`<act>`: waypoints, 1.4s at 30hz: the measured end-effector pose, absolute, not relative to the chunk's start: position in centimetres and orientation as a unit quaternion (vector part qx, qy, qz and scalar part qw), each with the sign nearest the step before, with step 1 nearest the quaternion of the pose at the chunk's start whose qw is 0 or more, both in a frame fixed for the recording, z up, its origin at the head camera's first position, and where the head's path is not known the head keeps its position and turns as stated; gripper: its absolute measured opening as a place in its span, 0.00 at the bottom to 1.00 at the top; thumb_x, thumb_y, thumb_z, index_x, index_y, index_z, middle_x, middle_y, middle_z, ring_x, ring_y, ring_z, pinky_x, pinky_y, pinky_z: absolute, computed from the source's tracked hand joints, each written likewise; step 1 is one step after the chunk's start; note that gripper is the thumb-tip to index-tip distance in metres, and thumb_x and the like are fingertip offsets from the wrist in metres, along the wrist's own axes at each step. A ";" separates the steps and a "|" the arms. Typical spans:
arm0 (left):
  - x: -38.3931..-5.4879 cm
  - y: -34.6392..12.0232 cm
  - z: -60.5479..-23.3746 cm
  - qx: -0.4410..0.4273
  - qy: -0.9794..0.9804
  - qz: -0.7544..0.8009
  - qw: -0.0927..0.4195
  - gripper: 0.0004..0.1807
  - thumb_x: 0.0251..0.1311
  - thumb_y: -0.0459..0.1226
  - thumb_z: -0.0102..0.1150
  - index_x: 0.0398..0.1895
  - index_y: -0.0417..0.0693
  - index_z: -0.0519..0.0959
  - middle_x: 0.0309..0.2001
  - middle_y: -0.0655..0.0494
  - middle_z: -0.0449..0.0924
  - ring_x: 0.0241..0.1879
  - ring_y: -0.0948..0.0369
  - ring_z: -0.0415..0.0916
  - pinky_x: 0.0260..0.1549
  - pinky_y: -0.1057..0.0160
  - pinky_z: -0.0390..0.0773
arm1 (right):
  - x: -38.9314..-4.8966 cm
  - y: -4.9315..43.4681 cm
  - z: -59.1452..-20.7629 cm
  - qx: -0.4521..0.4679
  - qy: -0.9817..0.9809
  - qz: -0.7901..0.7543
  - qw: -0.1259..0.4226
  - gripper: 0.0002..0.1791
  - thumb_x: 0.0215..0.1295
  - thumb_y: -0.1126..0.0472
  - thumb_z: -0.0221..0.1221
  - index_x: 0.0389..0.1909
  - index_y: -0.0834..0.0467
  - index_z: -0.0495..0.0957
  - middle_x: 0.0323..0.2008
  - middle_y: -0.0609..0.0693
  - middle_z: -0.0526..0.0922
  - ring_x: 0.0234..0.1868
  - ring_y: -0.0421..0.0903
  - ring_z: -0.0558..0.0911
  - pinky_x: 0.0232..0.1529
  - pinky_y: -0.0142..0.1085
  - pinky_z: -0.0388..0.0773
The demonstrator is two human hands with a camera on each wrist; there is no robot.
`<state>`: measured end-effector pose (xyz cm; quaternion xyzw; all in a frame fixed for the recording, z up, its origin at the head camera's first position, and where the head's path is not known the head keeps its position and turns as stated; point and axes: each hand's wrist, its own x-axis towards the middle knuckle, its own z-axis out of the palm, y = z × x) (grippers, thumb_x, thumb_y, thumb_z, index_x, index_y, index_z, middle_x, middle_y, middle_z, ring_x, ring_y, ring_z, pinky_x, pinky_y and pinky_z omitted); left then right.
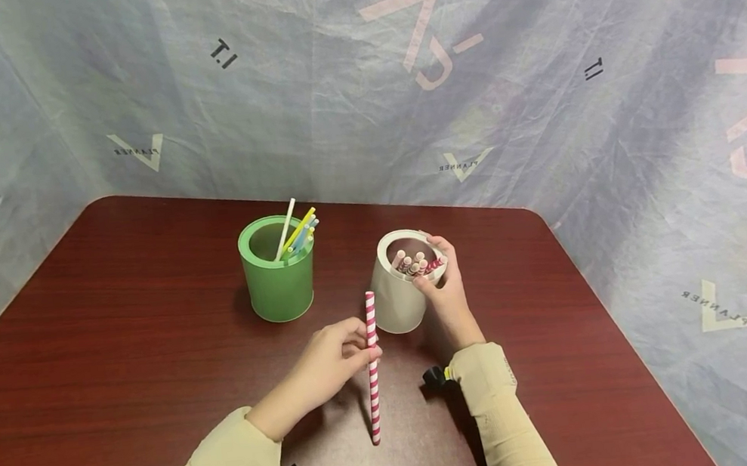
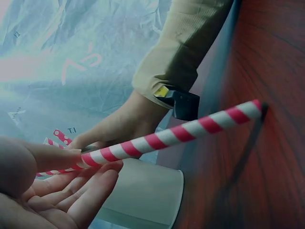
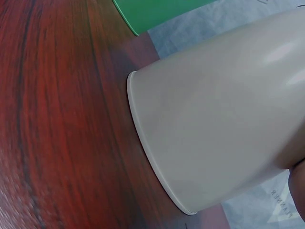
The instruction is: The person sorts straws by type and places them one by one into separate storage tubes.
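Observation:
My left hand (image 1: 328, 361) pinches a red-and-white striped straw (image 1: 374, 385) between thumb and fingers. The straw stands almost upright, its lower end at or just above the tabletop. To its right is a cream-white can (image 1: 397, 302), upright on the table with several striped straws (image 1: 411, 263) inside. My right hand (image 1: 450, 297) grips this can by the rim, thumb on the near side and fingers round the right side. In the left wrist view, a red straw with white dots (image 2: 62, 137) also shows at the can's mouth. The right wrist view is mostly filled by the can's wall (image 3: 214, 114).
A green can (image 1: 280, 292) stands left of the cream one, holding several white, yellow and blue straws (image 1: 298, 233). Both cans are on a dark red wooden table (image 1: 117, 328) with rounded far corners. Grey printed cloth (image 1: 330, 78) hangs behind and beside it.

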<state>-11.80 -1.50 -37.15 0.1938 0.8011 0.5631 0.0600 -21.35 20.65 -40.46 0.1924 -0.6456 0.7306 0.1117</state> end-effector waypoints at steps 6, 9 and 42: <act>-12.0 -1.6 -37.0 0.190 0.779 0.594 0.069 0.07 0.58 0.31 0.64 0.37 0.36 0.79 0.35 0.45 0.87 0.36 0.57 0.86 0.40 0.67 0.82 | -21.4 20.6 -40.5 0.193 -0.642 0.733 0.114 0.38 0.53 0.68 0.60 0.66 0.59 0.56 0.64 0.46 0.65 0.58 0.38 0.72 0.56 0.24 0.72; -12.1 -1.6 -36.9 0.202 0.776 0.594 0.064 0.06 0.59 0.30 0.62 0.37 0.35 0.79 0.36 0.43 0.87 0.37 0.56 0.86 0.42 0.66 0.82 | -21.5 20.6 -40.6 0.197 -0.642 0.732 0.116 0.38 0.54 0.65 0.63 0.65 0.58 0.57 0.64 0.46 0.65 0.58 0.38 0.72 0.56 0.24 0.71; -13.7 -1.4 -33.0 0.293 0.735 0.495 -0.359 0.06 0.57 0.24 0.60 0.36 0.36 0.77 0.38 0.48 0.85 0.36 0.58 0.84 0.41 0.71 0.81 | -21.5 20.6 -40.5 0.194 -0.643 0.733 0.112 0.38 0.54 0.64 0.64 0.65 0.57 0.57 0.65 0.47 0.65 0.58 0.38 0.72 0.55 0.25 0.72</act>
